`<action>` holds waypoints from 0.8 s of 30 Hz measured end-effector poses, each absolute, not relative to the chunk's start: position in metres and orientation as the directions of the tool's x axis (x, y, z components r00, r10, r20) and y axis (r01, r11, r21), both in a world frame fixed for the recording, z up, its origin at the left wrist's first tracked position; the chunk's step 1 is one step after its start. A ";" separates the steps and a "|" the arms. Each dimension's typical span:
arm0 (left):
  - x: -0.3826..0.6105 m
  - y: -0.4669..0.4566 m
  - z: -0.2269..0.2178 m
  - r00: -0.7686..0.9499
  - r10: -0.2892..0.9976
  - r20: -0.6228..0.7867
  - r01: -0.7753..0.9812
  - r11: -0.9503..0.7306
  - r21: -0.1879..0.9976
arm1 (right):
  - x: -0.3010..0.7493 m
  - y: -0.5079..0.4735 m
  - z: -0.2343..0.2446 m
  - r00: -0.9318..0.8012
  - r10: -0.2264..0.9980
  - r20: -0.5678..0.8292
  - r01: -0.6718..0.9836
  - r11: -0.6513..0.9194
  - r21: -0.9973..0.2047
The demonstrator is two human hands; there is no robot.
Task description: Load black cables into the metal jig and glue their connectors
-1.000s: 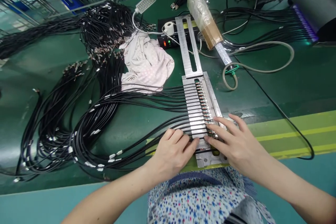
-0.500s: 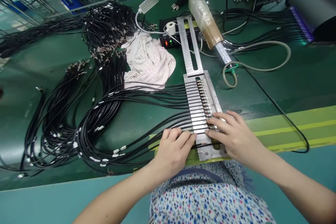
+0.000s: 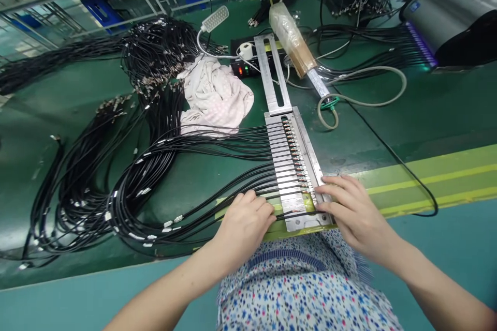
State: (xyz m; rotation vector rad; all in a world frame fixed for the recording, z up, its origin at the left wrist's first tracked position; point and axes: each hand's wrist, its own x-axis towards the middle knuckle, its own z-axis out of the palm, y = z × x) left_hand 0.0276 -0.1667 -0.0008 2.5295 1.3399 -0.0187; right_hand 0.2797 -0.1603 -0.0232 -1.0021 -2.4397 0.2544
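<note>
A long slotted metal fixture [image 3: 289, 165] lies on the green bench, with several black cables [image 3: 217, 150] laid side by side in its grooves, their metal connector tips [image 3: 295, 152] lined up along the right side. My left hand [image 3: 243, 230] rests with curled fingers on the cables at the fixture's near left edge. My right hand [image 3: 351, 214] lies on the fixture's near right end, fingers stretched over the last connectors. What the left fingers grip is hidden.
Large coils of black cables [image 3: 101, 186] cover the left of the bench. A crumpled pale cloth [image 3: 215, 95], a small LED lamp [image 3: 215, 18], a power strip [image 3: 246, 62], a plastic-wrapped tool [image 3: 293, 44] with grey hose, and a dark machine [image 3: 454, 15] lie behind.
Both hands have slid slightly toward the near end of the fixture. My left hand's fingers have curled back off the fixture onto the cables. The camera shifted a little.
</note>
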 end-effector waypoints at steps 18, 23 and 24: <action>0.033 -0.163 0.009 0.516 0.851 -0.095 0.820 -0.458 0.344 | 0.284 -0.165 -0.035 -0.559 0.720 0.411 0.589 0.694 -0.413; 0.049 -0.156 0.003 0.563 0.826 0.034 0.821 -0.563 0.095 | 0.285 -0.165 -0.037 -0.542 0.723 0.427 0.574 0.690 -0.441; 0.052 -0.155 0.001 0.591 0.807 0.013 0.804 -0.590 0.068 | 0.286 -0.165 -0.037 -0.534 0.727 0.431 0.571 0.686 -0.451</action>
